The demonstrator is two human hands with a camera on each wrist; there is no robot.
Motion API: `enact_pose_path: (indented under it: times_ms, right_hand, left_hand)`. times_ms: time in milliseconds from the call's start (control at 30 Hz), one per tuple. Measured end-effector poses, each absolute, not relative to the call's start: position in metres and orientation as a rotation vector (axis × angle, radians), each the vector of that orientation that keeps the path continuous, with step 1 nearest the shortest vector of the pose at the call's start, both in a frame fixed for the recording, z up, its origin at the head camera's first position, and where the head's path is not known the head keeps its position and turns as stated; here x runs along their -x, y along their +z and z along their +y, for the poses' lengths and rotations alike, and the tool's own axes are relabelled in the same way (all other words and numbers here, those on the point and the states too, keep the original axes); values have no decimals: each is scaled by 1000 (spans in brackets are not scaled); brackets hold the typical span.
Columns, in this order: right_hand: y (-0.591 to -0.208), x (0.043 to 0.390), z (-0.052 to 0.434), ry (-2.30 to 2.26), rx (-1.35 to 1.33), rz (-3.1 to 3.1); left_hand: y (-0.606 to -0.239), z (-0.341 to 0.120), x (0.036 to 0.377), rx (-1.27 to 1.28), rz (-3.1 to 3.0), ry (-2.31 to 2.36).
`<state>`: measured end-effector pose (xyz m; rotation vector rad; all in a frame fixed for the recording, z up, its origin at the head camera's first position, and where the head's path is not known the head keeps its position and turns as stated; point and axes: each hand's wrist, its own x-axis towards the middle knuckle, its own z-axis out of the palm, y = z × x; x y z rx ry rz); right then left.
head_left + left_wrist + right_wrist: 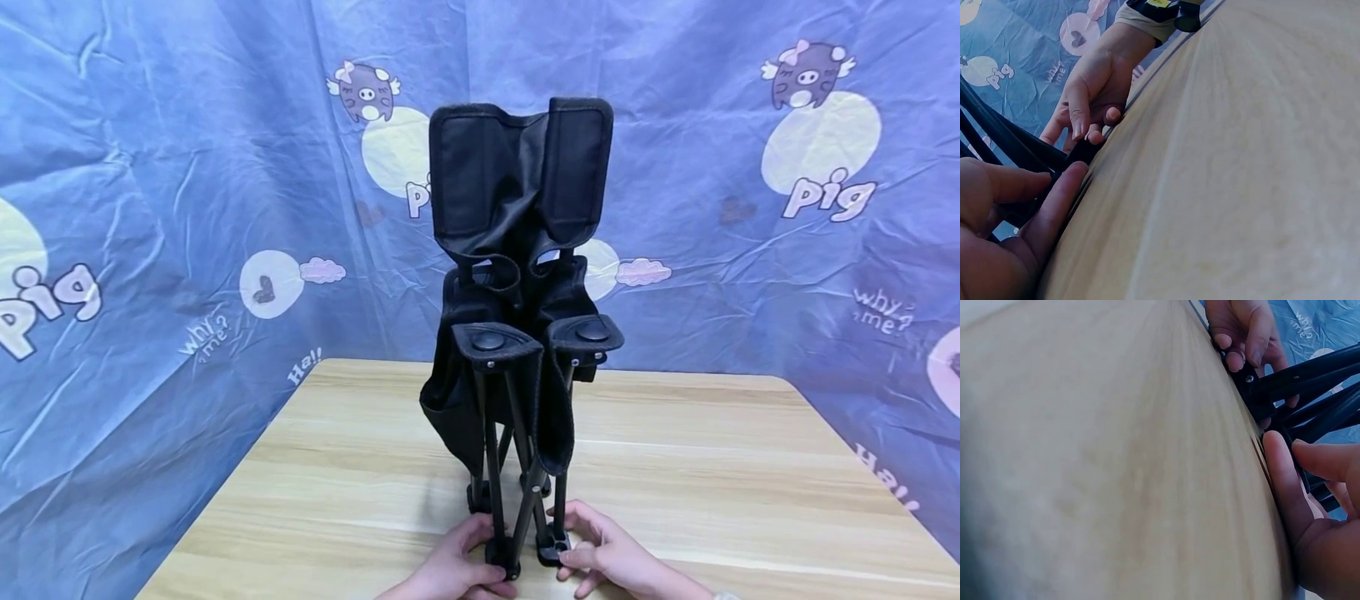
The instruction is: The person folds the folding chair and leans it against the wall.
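1. Black fabric and dark tubing make up the folding chair (510, 333), which stands upright and drawn together on the bench (337, 475), on the person's side of it.
2. Only the head view takes in the whole chair: a tall backrest (487, 175) creased down the middle, two padded arm ends and crossed legs.
3. Down low, the left wrist view shows the left hand (468, 558) gripping the near left foot (502, 557) between thumb and fingers. Past it, the right wrist wears a pale cuff (1147, 28) under a black device with a yellow label.
4. The right wrist view shows the right hand (611, 554) grasping the near right foot (552, 550) the same way, and a bright rivet (1249, 379) beside the left hand's fingertips.
5. Pale, streaky wood grain covers the bench; creased blue cloth (210, 167) printed with pigs, moons and lettering hangs around it.
6. Seat fabric (555, 425) sags pouch-like between the legs; its inside is hidden.
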<state>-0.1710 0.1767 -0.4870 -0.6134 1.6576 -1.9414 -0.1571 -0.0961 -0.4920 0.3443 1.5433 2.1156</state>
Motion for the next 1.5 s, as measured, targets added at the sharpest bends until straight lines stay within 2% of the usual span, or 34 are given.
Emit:
enact_pose_path:
  times_ms: [733, 1200, 1500]
  right_hand:
    - [-478, 172, 170, -1927, 475, 1748]
    - [-477, 175, 169, -1962, 361, 1786]
    - [-474, 181, 169, -1960, 335, 1817]
  left_hand:
    - [-480, -83, 149, -286, 1812, 2081]
    - [-482, -77, 159, -382, 1880, 2048]
    - [-482, -73, 167, -355, 1885, 2045]
